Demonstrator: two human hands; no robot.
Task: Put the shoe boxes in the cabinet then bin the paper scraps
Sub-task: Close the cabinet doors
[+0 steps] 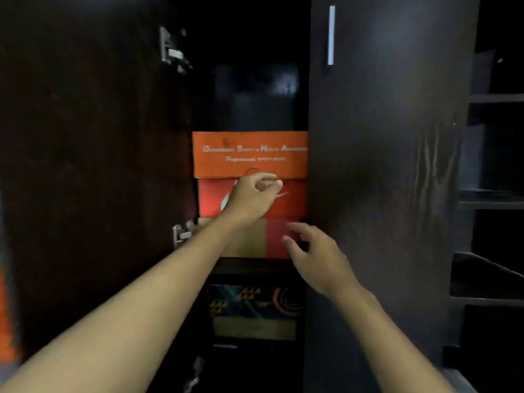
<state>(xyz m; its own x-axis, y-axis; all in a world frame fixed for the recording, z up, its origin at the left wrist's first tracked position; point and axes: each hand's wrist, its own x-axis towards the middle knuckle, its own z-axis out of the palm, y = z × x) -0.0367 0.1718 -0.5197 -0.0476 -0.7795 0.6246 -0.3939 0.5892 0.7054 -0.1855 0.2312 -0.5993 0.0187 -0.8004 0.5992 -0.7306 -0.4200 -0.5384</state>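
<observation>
Three shoe boxes are stacked on a shelf inside the dark cabinet [368, 165]: an orange box [249, 153] on top, a red box [292, 201] with a white logo in the middle, and a tan and red box [249, 239] at the bottom. My left hand [251, 197] is in front of the red box, at the seam with the orange box, its fingers curled with nothing visibly held. My right hand [314, 256] hovers in front of the bottom box's red right end, fingers relaxed and spread. No paper scraps are in view.
The cabinet's left door [85, 165] stands open with hinges showing; the right door, with its silver handle [331, 35], is closed. A patterned box [255, 304] sits on the shelf below. Dark open shelves [493, 199] are at the right. Something orange [7, 321] shows at the left edge.
</observation>
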